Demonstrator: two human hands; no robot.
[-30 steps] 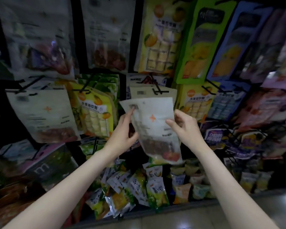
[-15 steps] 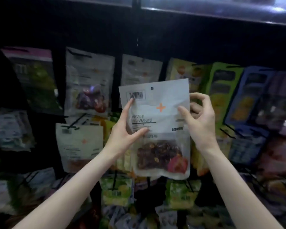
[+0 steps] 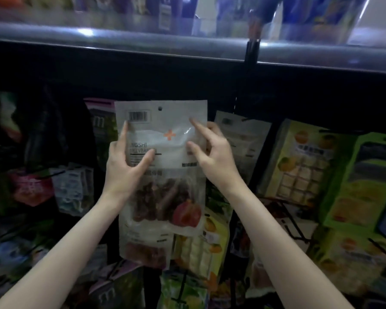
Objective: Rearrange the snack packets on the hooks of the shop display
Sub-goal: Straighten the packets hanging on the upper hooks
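A white snack packet (image 3: pixel 165 139) with a barcode, an orange cross and dark dried fruit in its clear window is held upright in front of the top row of the display. My left hand (image 3: pixel 127 168) grips its left edge, thumb on the front. My right hand (image 3: pixel 212 155) pinches its right edge, index finger and thumb on the front, other fingers behind. The packet's hang hole sits near its top edge, against the dark back panel. A similar white packet (image 3: pixel 145 246) hangs just below and behind it.
A white packet (image 3: pixel 243 134) hangs to the right, then a yellow packet (image 3: pixel 299 161) and a green one (image 3: pixel 361 181). Pink and dark packets (image 3: pixel 31 186) hang on the left. A bare black hook (image 3: pixel 292 219) juts out lower right. A shelf edge (image 3: pixel 187 47) runs above.
Both hands have lifted the white packet from the lower rows up to the top row of the display. My view has tilted upward with it.
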